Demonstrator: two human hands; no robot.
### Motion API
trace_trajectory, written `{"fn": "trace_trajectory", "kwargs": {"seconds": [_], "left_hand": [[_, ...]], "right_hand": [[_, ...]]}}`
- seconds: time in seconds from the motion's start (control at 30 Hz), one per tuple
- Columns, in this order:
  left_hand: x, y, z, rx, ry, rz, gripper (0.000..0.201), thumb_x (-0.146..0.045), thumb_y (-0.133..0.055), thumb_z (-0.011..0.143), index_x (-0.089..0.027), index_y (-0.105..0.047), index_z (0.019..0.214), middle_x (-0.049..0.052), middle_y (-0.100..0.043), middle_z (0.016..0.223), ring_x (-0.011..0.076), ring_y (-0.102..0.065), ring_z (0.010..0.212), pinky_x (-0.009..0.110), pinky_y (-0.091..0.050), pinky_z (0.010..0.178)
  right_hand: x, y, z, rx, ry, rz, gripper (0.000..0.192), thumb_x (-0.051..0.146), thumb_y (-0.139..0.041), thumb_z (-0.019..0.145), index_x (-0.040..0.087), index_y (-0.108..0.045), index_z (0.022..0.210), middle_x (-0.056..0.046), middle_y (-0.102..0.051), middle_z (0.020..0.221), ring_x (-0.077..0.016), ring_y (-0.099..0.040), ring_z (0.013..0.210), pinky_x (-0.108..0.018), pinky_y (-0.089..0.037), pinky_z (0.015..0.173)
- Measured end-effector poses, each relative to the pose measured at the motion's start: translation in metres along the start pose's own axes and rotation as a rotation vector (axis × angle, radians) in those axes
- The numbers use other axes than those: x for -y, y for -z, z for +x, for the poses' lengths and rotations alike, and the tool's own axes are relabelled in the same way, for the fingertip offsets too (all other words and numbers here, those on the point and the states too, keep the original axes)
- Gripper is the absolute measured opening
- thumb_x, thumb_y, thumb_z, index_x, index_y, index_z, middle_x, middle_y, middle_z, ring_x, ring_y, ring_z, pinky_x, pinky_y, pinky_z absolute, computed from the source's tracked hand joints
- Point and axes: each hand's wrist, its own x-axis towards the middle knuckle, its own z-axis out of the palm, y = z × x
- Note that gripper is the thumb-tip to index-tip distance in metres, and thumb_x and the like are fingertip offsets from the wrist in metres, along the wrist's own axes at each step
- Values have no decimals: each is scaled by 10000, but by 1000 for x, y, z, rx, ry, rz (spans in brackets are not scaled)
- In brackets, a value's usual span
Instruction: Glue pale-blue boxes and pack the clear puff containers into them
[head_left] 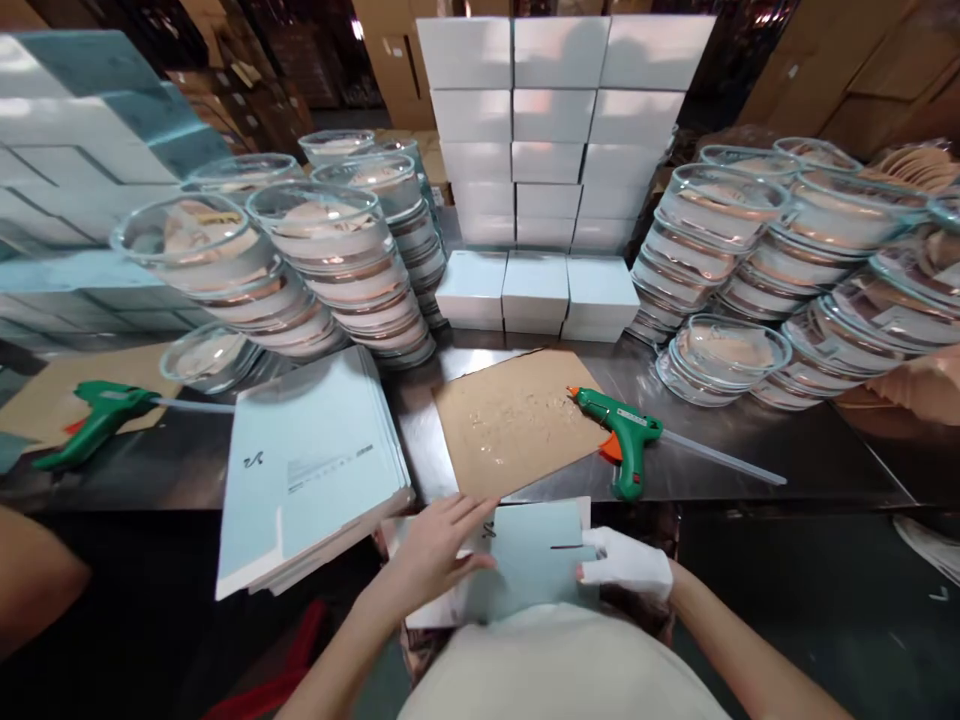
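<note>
Both of my hands hold a flat pale blue carton blank [534, 552] close to my body, below the table's front edge. My bare left hand [435, 552] presses on its left part, fingers spread over the printed mark. My right hand [626, 562], in a white glove, pinches the blank's right edge. On the table just beyond lies a brown cardboard sheet [517, 420] dotted with dried glue. A green glue gun [626, 440] rests at that sheet's right edge, nozzle pointing left.
A pile of flat blue carton blanks [311, 470] overhangs the steel table [810, 450] at left. Stacks of round glass dishes [352, 270] stand left and right [757, 240]. Assembled white boxes [551, 150] are stacked at the back. A second glue gun [101, 420] lies far left.
</note>
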Motion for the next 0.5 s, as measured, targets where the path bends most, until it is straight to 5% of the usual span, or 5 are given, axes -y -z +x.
{"fn": "trace_trajectory", "kwargs": {"seconds": [0.13, 0.23, 0.37, 0.43, 0.5], "left_hand": [[-8, -32, -7, 179, -85, 9, 1115, -649, -869, 743, -180, -394, 1635, 256, -635, 1457, 422, -649, 1292, 569, -520, 1108], [-4, -36, -23, 342, -33, -110, 913, -510, -867, 797, -227, -488, 1577, 202, -680, 1433, 388, -691, 1261, 499, -567, 1061], [0, -30, -33, 0, 126, -309, 614, -438, -738, 917, -235, -582, 1475, 154, -698, 1426, 334, -690, 1289, 467, -553, 1103], [-8, -34, -25, -242, 149, -394, 572, -450, -702, 932, -220, -598, 1446, 168, -669, 1450, 345, -657, 1332, 496, -531, 1132], [-20, -47, -11, -375, 129, -475, 600, -469, -715, 909, -214, -595, 1440, 188, -611, 1498, 359, -604, 1389, 520, -504, 1158]], "right_hand": [[-12, -3, -10, 149, 15, 115, 770, 759, -812, 710, 118, -794, 1137, -109, -782, 1026, -303, -739, 1022, -482, -521, 1082], [-21, 2, -29, 205, 30, 19, 801, 833, -741, 742, 117, -797, 1097, -131, -785, 1047, -318, -749, 1029, -470, -552, 1045], [-39, 0, -40, -539, 355, -261, 746, 833, -630, 853, 191, -725, 1222, -162, -737, 1250, -336, -709, 1191, -473, -562, 1070], [-42, -10, -29, -883, 560, -387, 933, 885, -574, 841, 226, -512, 1500, -202, -608, 1459, -367, -619, 1355, -529, -519, 1143], [-37, -21, -7, -1003, 648, -561, 1089, 904, -436, 884, 201, -164, 1670, -264, -456, 1576, -391, -509, 1474, -581, -482, 1178]]}}
